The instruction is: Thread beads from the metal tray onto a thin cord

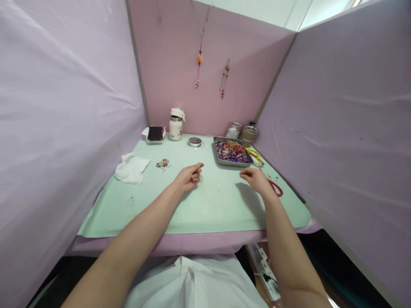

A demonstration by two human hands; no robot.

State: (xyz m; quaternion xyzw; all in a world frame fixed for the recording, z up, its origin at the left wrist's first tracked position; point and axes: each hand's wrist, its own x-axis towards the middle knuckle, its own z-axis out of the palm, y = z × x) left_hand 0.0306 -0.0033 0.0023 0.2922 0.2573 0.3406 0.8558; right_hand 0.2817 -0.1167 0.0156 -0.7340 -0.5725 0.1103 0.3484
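Observation:
Over the middle of the green mat (212,205), my left hand (189,176) is closed in a pinch. A thin pale cord (201,178) loops down from its fingers, and a small reddish spot shows at the fingertips. To the right, my right hand (256,179) hovers above the mat with thumb and fingers pressed together; whatever is between them is too small to see. Just behind it sits a metal tray (234,164) heaped with red, orange and purple beaded strings. Red-handled scissors (276,188) lie beside my right wrist, partly hidden by it.
At the left are a small pile of red beads (163,163), a white cloth (131,168) and a dark-topped box (156,134). A bottle (176,127), a wire spool (195,142), jars (248,135) and yellow scissors (253,152) stand farther back. Beaded strands (200,60) hang on the pink wall.

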